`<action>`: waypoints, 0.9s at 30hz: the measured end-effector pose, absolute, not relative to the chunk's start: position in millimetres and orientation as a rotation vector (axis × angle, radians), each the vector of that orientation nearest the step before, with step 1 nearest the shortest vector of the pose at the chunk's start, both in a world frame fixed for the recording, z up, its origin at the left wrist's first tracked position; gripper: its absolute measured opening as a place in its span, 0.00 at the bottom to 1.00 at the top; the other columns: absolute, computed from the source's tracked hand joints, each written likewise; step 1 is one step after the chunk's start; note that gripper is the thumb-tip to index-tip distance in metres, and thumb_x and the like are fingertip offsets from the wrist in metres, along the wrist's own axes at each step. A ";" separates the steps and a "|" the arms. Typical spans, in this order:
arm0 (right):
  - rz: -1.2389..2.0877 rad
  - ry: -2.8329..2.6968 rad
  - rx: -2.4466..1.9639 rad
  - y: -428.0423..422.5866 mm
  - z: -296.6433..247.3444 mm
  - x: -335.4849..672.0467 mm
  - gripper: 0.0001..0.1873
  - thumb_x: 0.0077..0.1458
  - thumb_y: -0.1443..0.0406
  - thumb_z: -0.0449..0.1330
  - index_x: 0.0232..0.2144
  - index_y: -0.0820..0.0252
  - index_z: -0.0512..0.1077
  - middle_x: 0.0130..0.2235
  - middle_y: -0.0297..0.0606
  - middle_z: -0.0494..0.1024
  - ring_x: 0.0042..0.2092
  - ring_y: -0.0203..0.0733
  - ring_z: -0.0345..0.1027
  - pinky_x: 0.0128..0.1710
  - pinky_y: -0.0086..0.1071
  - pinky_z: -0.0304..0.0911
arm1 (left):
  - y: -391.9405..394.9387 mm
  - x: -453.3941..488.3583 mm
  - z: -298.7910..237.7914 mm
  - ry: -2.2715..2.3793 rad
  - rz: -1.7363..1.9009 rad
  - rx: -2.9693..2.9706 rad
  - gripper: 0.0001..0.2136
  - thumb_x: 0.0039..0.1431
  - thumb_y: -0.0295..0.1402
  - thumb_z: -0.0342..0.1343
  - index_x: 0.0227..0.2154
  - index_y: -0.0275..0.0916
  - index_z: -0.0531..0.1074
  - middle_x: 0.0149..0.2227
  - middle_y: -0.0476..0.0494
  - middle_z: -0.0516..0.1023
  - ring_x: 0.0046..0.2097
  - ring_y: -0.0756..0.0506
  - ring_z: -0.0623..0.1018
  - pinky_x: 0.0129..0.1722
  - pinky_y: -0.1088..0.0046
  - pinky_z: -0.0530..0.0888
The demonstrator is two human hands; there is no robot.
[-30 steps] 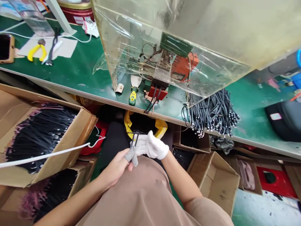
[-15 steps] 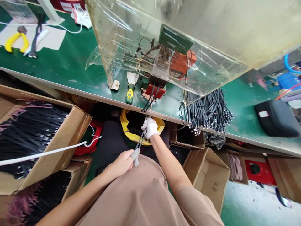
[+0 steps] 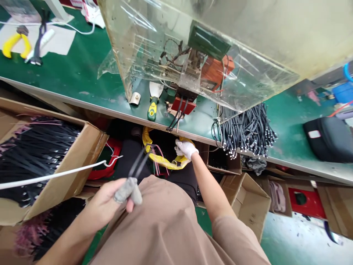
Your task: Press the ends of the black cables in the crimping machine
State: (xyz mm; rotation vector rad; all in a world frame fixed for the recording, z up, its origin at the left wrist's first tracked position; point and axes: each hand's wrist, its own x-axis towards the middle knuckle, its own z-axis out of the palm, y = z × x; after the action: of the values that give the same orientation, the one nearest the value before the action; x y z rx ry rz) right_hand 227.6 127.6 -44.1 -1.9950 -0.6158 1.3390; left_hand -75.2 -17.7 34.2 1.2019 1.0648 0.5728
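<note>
My left hand (image 3: 110,200), with grey cots on thumb and finger, pinches the ends of two thin black cables (image 3: 139,165) above my lap. My right hand (image 3: 185,148), in a white glove, reaches into a yellow bag (image 3: 158,159) under the bench edge, fingers curled among dark cables with pink strands; what it grips is hidden. Above it, two black cables (image 3: 178,116) hang from a red fixture (image 3: 184,105) under a clear plastic guard (image 3: 176,48).
A green bench (image 3: 68,81) carries a green-handled scraper (image 3: 153,105), a heap of grey cables (image 3: 248,130), yellow pliers (image 3: 13,46) and a black pouch (image 3: 328,138). Cardboard boxes of black cables (image 3: 35,154) stand left; open boxes (image 3: 248,206) stand right. A white cord (image 3: 55,175) crosses left.
My left hand has drawn the two black cables left and away from the right hand. My right hand has let them go and dropped into the yellow bag.
</note>
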 end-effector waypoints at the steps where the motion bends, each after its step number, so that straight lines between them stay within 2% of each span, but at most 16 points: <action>1: 1.365 -0.752 -2.066 122.5 -32.5 231.3 0.14 0.54 0.63 0.69 0.24 0.56 0.67 0.26 0.38 0.76 0.37 0.47 0.74 0.41 0.34 0.67 | -11.6 -73.7 42.1 1.079 0.684 1.135 0.22 0.67 0.51 0.54 0.26 0.41 0.80 0.20 0.45 0.76 0.24 0.46 0.74 0.25 0.72 0.72; 3: 1.315 -1.193 -2.230 111.8 -5.9 240.7 0.12 0.55 0.61 0.68 0.24 0.56 0.71 0.35 0.44 0.81 0.49 0.54 0.75 0.51 0.36 0.65 | 2.5 -64.2 58.6 1.074 0.919 0.996 0.18 0.64 0.51 0.59 0.32 0.41 0.82 0.19 0.45 0.76 0.23 0.46 0.74 0.24 0.71 0.74; 5: 1.085 -1.682 -2.328 101.2 22.3 255.0 0.11 0.61 0.56 0.63 0.31 0.56 0.76 0.41 0.46 0.83 0.53 0.56 0.74 0.54 0.40 0.64 | 16.1 -50.4 72.7 1.039 1.065 0.860 0.15 0.58 0.50 0.66 0.39 0.43 0.83 0.18 0.47 0.76 0.20 0.46 0.74 0.20 0.70 0.74; 8: 0.968 -1.874 -2.248 85.4 60.6 289.1 0.14 0.63 0.53 0.59 0.43 0.53 0.79 0.40 0.41 0.84 0.44 0.50 0.78 0.49 0.39 0.69 | 32.3 -31.6 79.6 1.008 1.126 0.723 0.17 0.48 0.48 0.74 0.38 0.45 0.84 0.19 0.48 0.78 0.21 0.46 0.76 0.21 0.70 0.78; 10: 0.928 -1.800 -2.239 74.8 80.8 320.0 0.16 0.63 0.52 0.58 0.43 0.51 0.80 0.36 0.37 0.84 0.37 0.46 0.78 0.42 0.36 0.71 | 40.2 -23.0 73.3 1.013 1.161 0.673 0.18 0.40 0.46 0.78 0.33 0.44 0.84 0.25 0.46 0.82 0.27 0.44 0.82 0.28 0.68 0.83; 12: 0.633 -1.661 -2.329 65.8 95.9 355.6 0.17 0.63 0.51 0.57 0.41 0.51 0.82 0.36 0.36 0.84 0.37 0.46 0.78 0.41 0.36 0.72 | 46.7 -16.1 62.4 1.007 1.187 0.642 0.19 0.37 0.42 0.80 0.32 0.42 0.84 0.31 0.43 0.85 0.34 0.42 0.85 0.36 0.68 0.85; 15: 0.029 -1.428 -2.447 61.3 108.2 411.7 0.20 0.63 0.50 0.56 0.46 0.52 0.82 0.46 0.38 0.84 0.49 0.50 0.77 0.51 0.38 0.69 | 54.5 -7.1 46.3 0.956 1.168 0.648 0.19 0.38 0.38 0.80 0.35 0.42 0.84 0.36 0.43 0.87 0.36 0.42 0.86 0.40 0.69 0.86; 17: -0.136 -1.350 -2.492 68.1 108.9 445.2 0.24 0.64 0.50 0.55 0.51 0.54 0.81 0.52 0.39 0.83 0.55 0.51 0.74 0.57 0.40 0.66 | 58.9 -4.1 37.7 0.911 1.098 0.684 0.19 0.42 0.38 0.79 0.39 0.45 0.84 0.39 0.44 0.87 0.37 0.41 0.86 0.39 0.69 0.86; 19: -0.136 -1.379 -2.522 83.2 104.3 469.6 0.26 0.65 0.50 0.54 0.54 0.55 0.80 0.55 0.39 0.81 0.58 0.51 0.72 0.61 0.40 0.63 | 64.1 -6.1 30.0 0.902 0.988 0.733 0.19 0.46 0.39 0.77 0.43 0.48 0.83 0.45 0.43 0.87 0.42 0.39 0.86 0.38 0.70 0.86; 22: -0.062 -1.506 -2.564 114.7 91.3 481.6 0.26 0.66 0.50 0.53 0.53 0.54 0.81 0.55 0.38 0.81 0.59 0.50 0.72 0.59 0.37 0.62 | 76.1 -20.3 20.1 0.973 0.843 0.850 0.20 0.48 0.40 0.75 0.46 0.48 0.83 0.51 0.40 0.85 0.46 0.37 0.84 0.38 0.71 0.85; 24: -0.003 -1.616 -2.627 134.3 82.4 473.4 0.27 0.66 0.47 0.53 0.50 0.53 0.83 0.53 0.41 0.82 0.58 0.50 0.72 0.57 0.36 0.63 | 86.5 -34.1 17.6 1.029 0.785 0.934 0.20 0.48 0.41 0.75 0.46 0.48 0.83 0.51 0.40 0.85 0.44 0.38 0.84 0.37 0.71 0.85; 27: 0.013 -1.641 -2.816 151.7 74.4 447.8 0.30 0.61 0.43 0.57 0.48 0.59 0.84 0.55 0.52 0.79 0.57 0.55 0.72 0.55 0.39 0.64 | 101.2 -49.9 25.0 1.091 0.779 0.999 0.19 0.46 0.44 0.76 0.42 0.48 0.84 0.45 0.42 0.87 0.38 0.43 0.82 0.31 0.74 0.82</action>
State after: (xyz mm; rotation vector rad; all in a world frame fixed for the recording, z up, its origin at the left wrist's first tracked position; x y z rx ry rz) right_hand 447.8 151.7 74.4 -2.8155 -1.6408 0.0133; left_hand -49.9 101.2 25.0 0.9993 1.0908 0.7786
